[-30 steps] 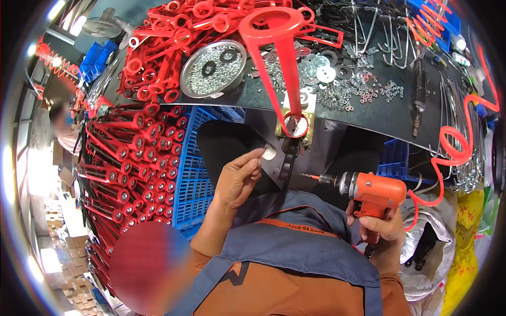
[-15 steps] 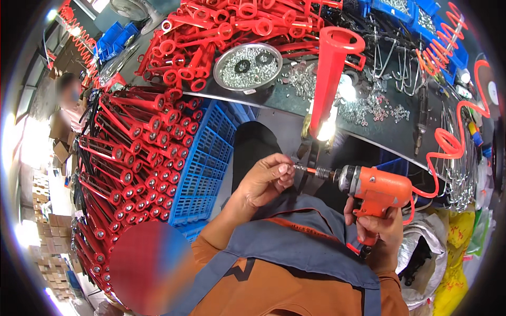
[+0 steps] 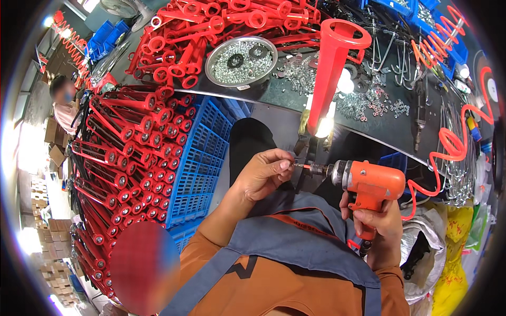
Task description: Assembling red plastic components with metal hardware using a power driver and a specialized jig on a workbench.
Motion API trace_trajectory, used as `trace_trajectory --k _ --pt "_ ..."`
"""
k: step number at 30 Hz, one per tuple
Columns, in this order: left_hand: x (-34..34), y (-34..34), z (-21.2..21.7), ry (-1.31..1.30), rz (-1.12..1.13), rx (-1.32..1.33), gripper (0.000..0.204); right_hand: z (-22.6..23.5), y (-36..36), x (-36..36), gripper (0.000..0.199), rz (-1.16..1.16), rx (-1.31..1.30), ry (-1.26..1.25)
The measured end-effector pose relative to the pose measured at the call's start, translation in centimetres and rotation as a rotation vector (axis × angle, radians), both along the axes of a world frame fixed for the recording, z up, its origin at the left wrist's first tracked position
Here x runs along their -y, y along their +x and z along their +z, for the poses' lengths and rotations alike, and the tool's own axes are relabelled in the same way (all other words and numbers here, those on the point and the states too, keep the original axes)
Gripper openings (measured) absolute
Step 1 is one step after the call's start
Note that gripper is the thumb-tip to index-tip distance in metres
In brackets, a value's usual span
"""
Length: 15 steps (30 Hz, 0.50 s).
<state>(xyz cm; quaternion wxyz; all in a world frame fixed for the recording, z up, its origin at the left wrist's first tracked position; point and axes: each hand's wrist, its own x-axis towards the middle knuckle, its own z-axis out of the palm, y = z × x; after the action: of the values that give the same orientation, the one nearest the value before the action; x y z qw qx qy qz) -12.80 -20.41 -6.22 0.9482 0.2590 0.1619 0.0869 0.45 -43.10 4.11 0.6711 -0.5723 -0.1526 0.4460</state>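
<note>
My right hand grips an orange air screwdriver by its handle, its bit pointing left. At the tip of that bit, the thumb and forefinger of my left hand are pinched together; what is between them is too small to make out. Beyond the tool a red flanged tube stands tilted at the bench edge, with a bright light by its lower end. A red coiled air hose runs from the tool up to the right.
A round metal dish of small fasteners sits on the dark bench, beside loose nuts and washers. Red tubular parts are heaped behind it. To my left, a blue crate borders stacked red parts. A white sack stands at right.
The view has shifted slightly. Both hands and the screwdriver keep nearly the same pose, with the bit tip still at my left fingertips.
</note>
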Motion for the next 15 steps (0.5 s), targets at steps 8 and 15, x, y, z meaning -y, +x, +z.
trace_trajectory --k 8,15 --pt "0.2 0.5 -0.4 -0.003 -0.024 -0.067 0.014 -1.3 1.0 -0.2 0.059 0.056 -0.008 0.024" --pt "0.7 1.8 -0.2 0.402 0.11 -0.03 0.022 0.0 0.7 -0.5 0.06 0.015 0.042 -0.048"
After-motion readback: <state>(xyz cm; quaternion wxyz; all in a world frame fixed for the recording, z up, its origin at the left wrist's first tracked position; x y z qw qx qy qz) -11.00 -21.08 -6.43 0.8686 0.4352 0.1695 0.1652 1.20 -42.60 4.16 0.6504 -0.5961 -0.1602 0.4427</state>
